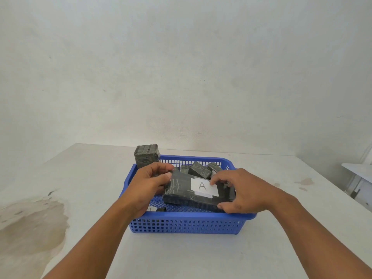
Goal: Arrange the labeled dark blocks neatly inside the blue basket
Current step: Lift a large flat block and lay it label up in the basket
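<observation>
A blue mesh basket (187, 223) stands on the white table. Over its middle I hold a long dark block (181, 193) with a white label marked "A". My left hand (148, 186) grips the block's left end, and my right hand (241, 192) grips its right end, fingertips on the label's edge. Several smaller dark blocks (201, 170) lie jumbled at the basket's back. Another labelled block (155, 209) peeks out from the basket floor under my left wrist. One dark block (147, 156) stands upright on the table just behind the basket's back left corner.
The white table (201, 254) has a large brown stain (30, 224) at the left. A plain wall rises right behind the table. A white piece of furniture (358, 178) stands off the table's right side.
</observation>
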Motion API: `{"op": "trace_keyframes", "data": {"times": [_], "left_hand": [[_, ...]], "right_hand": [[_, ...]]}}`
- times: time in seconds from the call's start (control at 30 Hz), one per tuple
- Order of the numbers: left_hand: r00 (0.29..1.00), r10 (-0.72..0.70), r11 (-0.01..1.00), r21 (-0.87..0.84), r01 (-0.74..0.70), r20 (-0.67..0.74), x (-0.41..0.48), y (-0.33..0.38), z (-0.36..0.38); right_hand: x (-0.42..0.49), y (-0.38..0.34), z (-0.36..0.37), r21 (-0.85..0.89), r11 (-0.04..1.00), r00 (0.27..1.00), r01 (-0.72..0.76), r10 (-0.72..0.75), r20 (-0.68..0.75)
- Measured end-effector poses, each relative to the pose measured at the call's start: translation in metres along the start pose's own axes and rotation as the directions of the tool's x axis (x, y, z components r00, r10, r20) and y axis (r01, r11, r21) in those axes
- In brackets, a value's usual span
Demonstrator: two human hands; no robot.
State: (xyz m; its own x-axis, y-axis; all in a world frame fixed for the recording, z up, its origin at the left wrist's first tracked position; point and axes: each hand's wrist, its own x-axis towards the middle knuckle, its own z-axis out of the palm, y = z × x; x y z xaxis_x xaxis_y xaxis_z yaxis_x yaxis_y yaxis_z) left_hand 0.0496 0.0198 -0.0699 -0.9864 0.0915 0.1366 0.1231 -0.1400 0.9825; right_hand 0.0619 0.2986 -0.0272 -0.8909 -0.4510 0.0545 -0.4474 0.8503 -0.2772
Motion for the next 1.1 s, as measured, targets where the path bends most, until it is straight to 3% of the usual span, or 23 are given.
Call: {"op": "trace_keyframes", "data": {"times": [0.2, 0.53, 0.87, 1.1], "left_hand": [[0.984, 0.011, 0.992, 0.124, 0.011, -0.177, 0.007, -0.006, 0.000], [0.991, -0.116, 0.938, 0.321, 0.132, -0.070, 0.010, -0.011, 0.002], [0.993, -0.108, 0.925, 0.359, 0.121, -0.056, 0.012, -0.012, 0.002], [0.998, -0.071, 0.863, 0.502, 0.060, 0.001, 0.010, -0.011, 0.006]], "right_hand": [[0.007, 0.003, -0.004, -0.068, 0.997, 0.983, -0.036, 0.048, 0.175], [0.022, 0.005, -0.010, -0.018, 1.000, 0.940, -0.018, 0.023, 0.341], [0.031, 0.005, 0.013, -0.046, 0.999, 0.915, -0.005, 0.023, 0.403], [0.031, 0.004, 0.016, -0.078, 0.997, 0.920, 0.008, 0.024, 0.391]]}}
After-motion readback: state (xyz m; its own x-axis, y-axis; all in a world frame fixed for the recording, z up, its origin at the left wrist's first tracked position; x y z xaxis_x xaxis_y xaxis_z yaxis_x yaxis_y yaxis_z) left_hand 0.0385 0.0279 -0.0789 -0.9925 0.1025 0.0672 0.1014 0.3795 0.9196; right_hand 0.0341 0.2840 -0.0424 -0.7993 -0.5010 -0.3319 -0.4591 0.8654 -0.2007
